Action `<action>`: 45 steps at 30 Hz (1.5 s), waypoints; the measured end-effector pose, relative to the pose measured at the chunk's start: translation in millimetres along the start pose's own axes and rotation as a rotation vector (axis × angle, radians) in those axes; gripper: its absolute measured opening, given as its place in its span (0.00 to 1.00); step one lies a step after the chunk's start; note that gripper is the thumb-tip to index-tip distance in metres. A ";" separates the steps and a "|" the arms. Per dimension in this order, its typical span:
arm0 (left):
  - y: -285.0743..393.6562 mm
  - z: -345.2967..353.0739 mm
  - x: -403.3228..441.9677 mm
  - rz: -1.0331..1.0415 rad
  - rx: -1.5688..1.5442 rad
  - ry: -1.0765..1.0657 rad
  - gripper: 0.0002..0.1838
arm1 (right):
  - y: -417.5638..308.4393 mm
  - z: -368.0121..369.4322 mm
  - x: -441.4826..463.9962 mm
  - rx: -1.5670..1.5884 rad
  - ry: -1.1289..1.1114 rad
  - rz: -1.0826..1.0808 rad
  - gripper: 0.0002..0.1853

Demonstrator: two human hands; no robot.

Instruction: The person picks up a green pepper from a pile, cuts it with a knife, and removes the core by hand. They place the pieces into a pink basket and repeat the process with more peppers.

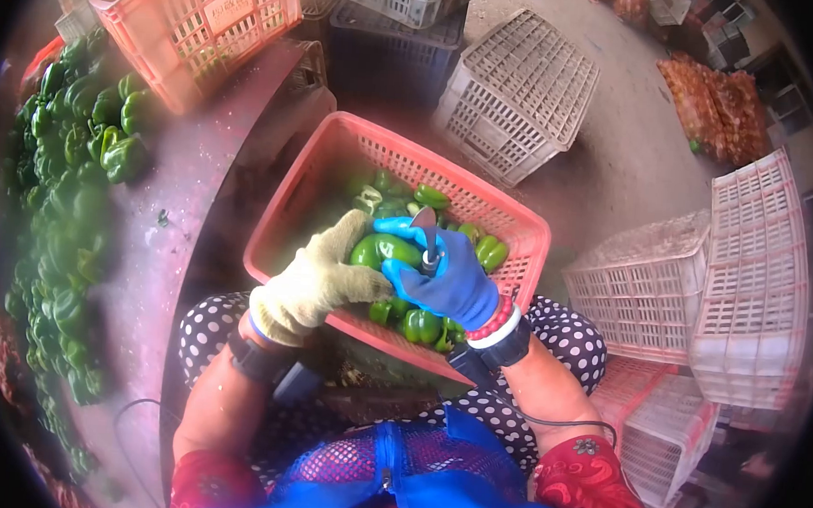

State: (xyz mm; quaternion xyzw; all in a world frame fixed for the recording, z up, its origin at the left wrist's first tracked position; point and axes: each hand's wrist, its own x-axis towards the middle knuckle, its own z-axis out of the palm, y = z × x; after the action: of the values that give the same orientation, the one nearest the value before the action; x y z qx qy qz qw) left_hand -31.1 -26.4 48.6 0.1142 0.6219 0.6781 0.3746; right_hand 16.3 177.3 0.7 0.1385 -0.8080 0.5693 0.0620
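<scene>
A green bell pepper (383,250) is held between my two hands, above a pink plastic crate. My left hand (314,284), in a pale yellow knit glove, is closed around the pepper's left side. On the other side, my right hand (456,278) wears a blue glove and grips a small knife (424,223), its blade pointing up and away from me. The fingers of this hand also touch the pepper. More green peppers (422,327) lie in the pink crate (285,186), partly hidden under my hands.
To the left, a large heap of green peppers (63,233) lies on a pale surface (153,211). An orange crate (197,32) stands at the upper left, a white crate (519,93) ahead. Stacked crates (749,284) are at right, with filled mesh sacks (716,105) beyond.
</scene>
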 end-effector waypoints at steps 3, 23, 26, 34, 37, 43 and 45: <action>-4.3 -7.8 5.4 -0.092 -0.165 -0.058 0.28 | -7.2 2.1 1.0 0.063 0.005 0.171 0.19; -34.7 2.8 34.1 0.229 -0.374 0.203 0.26 | 13.1 30.7 -5.2 1.165 0.142 0.695 0.25; -36.2 17.0 40.9 0.315 -0.236 0.289 0.31 | 11.0 36.6 -4.4 1.105 0.220 0.609 0.23; -23.0 3.2 37.2 0.420 0.577 0.248 0.18 | 16.3 -1.2 -5.8 0.441 0.104 0.402 0.27; -17.6 -10.3 30.4 0.252 0.790 0.169 0.15 | 24.5 -5.6 -8.9 0.205 0.033 0.287 0.27; -21.3 -6.3 27.1 0.195 0.464 0.215 0.15 | 9.3 -5.8 -3.2 0.604 0.002 0.470 0.29; -22.7 -5.3 26.3 0.188 0.356 0.205 0.15 | 4.4 -9.0 4.4 0.815 -0.004 0.548 0.30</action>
State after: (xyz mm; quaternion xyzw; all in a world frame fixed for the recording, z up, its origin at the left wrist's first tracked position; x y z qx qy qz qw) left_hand -44.3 -14.6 18.2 0.1664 0.7532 0.5977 0.2185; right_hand 10.3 186.4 1.0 -0.0652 -0.5261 0.8343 -0.1511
